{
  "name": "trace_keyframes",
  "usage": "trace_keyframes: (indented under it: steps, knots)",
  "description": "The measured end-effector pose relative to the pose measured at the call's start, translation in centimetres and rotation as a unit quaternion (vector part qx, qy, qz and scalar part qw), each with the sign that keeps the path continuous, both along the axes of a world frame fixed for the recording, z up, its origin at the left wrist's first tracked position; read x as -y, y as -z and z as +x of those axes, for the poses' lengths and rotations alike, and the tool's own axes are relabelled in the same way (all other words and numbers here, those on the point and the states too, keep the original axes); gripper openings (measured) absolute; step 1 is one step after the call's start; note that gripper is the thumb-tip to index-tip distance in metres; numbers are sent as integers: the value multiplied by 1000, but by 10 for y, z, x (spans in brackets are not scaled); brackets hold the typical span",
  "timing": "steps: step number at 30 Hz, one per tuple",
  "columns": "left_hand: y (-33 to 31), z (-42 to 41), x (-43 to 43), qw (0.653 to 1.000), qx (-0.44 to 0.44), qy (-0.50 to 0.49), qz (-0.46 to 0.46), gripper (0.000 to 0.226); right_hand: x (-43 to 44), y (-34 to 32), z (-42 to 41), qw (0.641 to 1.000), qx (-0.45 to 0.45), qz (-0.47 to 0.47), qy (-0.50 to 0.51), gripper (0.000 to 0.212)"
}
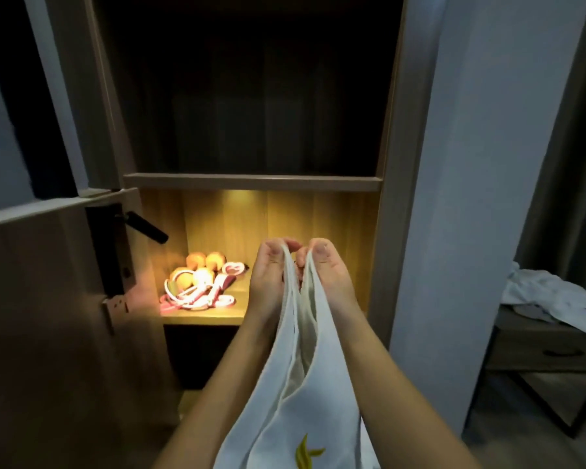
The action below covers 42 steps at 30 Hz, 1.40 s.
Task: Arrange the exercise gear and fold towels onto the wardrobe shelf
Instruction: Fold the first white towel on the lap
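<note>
Dim room, lit shelf; left hand, right hand: pinch grip on towel

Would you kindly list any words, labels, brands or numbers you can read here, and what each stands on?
No readable text shows in this view.
White towel, pinched by the left hand and right hand: a yellow emblem, a shape only, no letters.
Pink and white exercise gear on the lit shelf: any marking too blurred to read.

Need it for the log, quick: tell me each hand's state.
Left hand: closed, pinches the towel by its top edge.
Right hand: closed, pinches the same towel beside it.
</note>
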<state>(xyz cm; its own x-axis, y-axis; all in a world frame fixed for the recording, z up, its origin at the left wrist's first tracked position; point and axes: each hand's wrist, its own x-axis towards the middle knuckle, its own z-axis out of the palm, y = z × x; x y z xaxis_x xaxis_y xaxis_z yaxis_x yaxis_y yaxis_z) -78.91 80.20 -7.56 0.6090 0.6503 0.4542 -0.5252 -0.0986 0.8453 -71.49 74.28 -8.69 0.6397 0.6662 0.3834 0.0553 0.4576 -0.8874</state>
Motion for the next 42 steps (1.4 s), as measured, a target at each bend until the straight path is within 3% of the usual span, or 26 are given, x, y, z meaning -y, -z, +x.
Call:
trace_keyframes:
  steps: [3,6,11,19,22,24,29,37,42]
  knots:
    - [23,5,2,999,9,17,-39,32,-1,19,-8,999,36,9,16,23]
    - [40,9,5,998,20,13,-63,15,2,29,-11,999,25,1,38,25]
    - [60,7,8,999,-23,-21,-36,27,0,58,-9,999,3,-37,21,27]
    - [108,4,-8,983,-163,-79,19,17,6,104,7,992,24,-125,13,25]
    - [123,-7,-15,961,-262,-82,29,7,8,120,15,987,34,-153,41,21]
    - [128,-13,-17,941,-324,-65,68,11,8,129,18,985,39,-164,47,16]
    - [136,-21,-15,903,-403,-56,136,16,9,150,17,980,41,-192,20,8]
    - [153,-25,-12,902,-399,-48,156,15,25,171,29,975,17,-220,-29,22]
    - [156,-24,-9,910,-379,-49,160,17,30,175,39,974,28,-223,-8,16]
